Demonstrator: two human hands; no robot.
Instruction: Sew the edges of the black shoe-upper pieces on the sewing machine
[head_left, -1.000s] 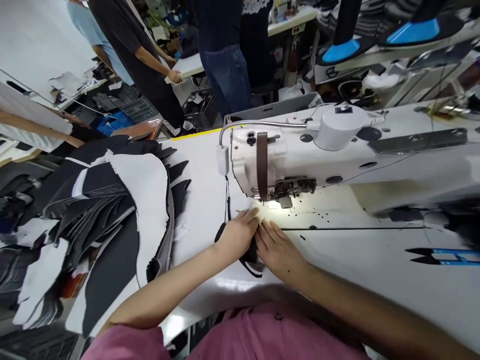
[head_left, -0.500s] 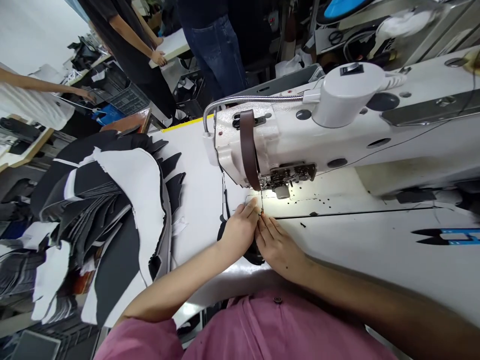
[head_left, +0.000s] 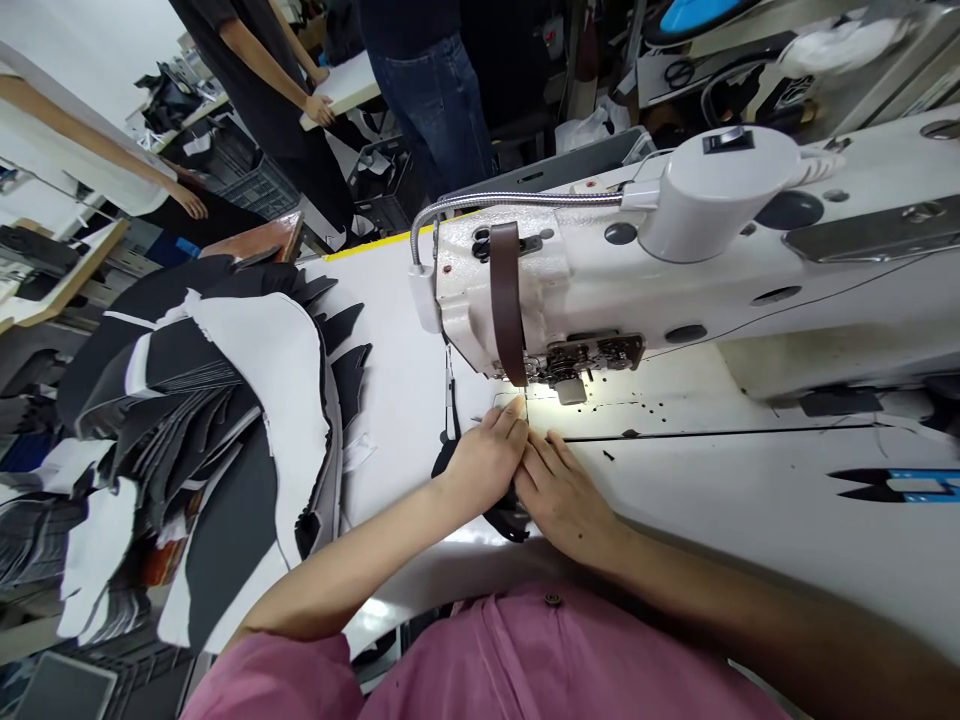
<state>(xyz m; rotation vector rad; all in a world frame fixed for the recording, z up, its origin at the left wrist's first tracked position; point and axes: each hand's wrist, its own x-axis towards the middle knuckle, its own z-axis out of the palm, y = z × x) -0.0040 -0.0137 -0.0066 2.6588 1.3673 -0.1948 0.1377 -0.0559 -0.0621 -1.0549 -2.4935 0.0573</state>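
Observed from head camera, clock bearings taken from the hands, 12 o'clock being away from the wearer. The left hand [head_left: 487, 465] and right hand [head_left: 562, 500] are laid palm-down, close together and almost touching, fingers extended and slightly spread; no closed grip is seen. Both are pressed on a dark piece of material [head_left: 504, 520], which lies under and between the palms on the white sewing table [head_left: 397, 340], a narrow tail of it being seen at 10 o'clock. Its exact shape is hidden by the hands.

The white sewing machine head [head_left: 570, 290] stands at 12 to 1 o'clock, its lit presser foot [head_left: 570, 388] just beyond the fingertips. A brown strap [head_left: 508, 300] is looped over the machine, and a gooseneck lamp [head_left: 517, 203] is mounted on it. Blue-handled thread snips [head_left: 900, 486] lie on the table at 3 o'clock, well apart from the hands. A stack of cut black and white panels [head_left: 225, 400] is heaped at 9 o'clock. Two co-workers are seen beyond the machine, one in jeans [head_left: 427, 90] and one with a hand on a white board [head_left: 319, 110]
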